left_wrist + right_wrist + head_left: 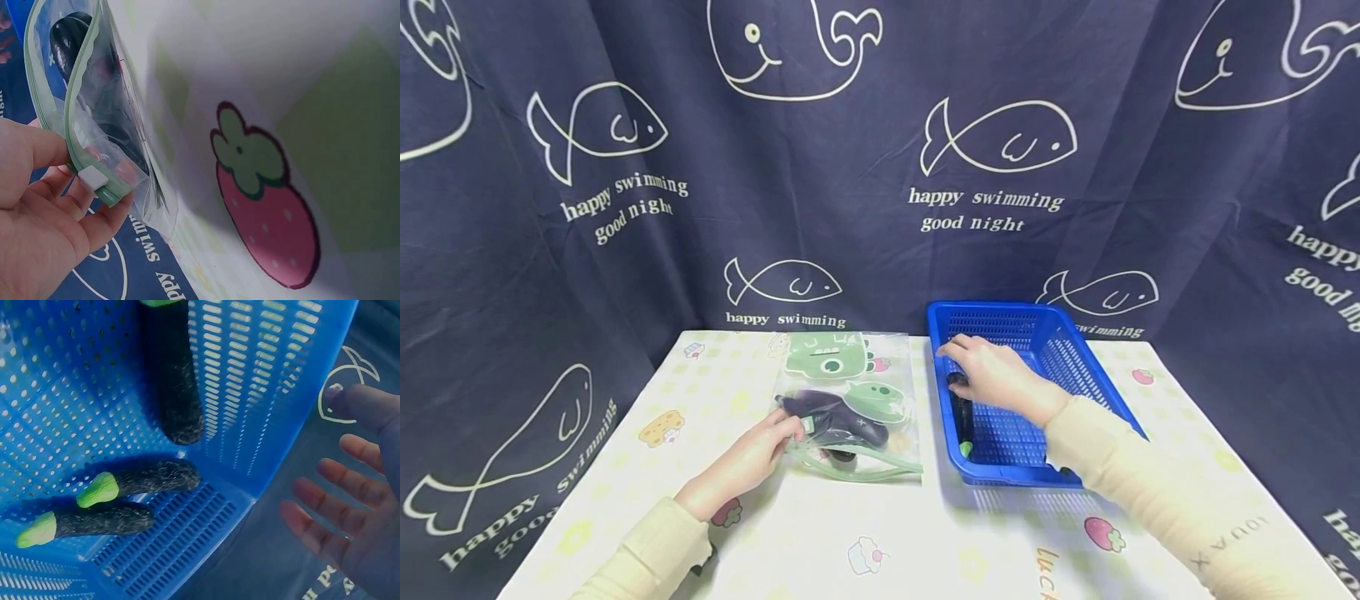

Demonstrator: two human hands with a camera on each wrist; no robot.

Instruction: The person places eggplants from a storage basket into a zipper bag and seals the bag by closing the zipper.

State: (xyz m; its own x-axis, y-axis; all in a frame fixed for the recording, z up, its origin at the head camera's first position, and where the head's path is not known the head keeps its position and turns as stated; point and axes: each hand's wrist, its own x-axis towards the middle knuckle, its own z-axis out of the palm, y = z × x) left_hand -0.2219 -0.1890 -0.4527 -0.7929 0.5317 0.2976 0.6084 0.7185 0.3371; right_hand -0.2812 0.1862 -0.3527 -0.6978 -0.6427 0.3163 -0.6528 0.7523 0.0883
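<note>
A clear zip bag (827, 353) with green cartoon print lies on the table, its green-edged mouth parted towards me. Inside it are dark, glossy eggplants (861, 429). My left hand (766, 446) pinches the corner of the mouth by the white slider (93, 177). Over the left wall of a blue basket (1022, 475) is my right hand (1000, 379). In the right wrist view its fingers (334, 506) are spread, holding nothing. Within the basket are three dark, long vegetables with green ends: one upright in that view (173, 381), two side by side (156, 477).
A white patterned cloth (925, 542) covers the table. Behind it hangs a dark blue curtain (880, 167) with fish drawings. The basket stands right of the bag, with a narrow strip of cloth between them.
</note>
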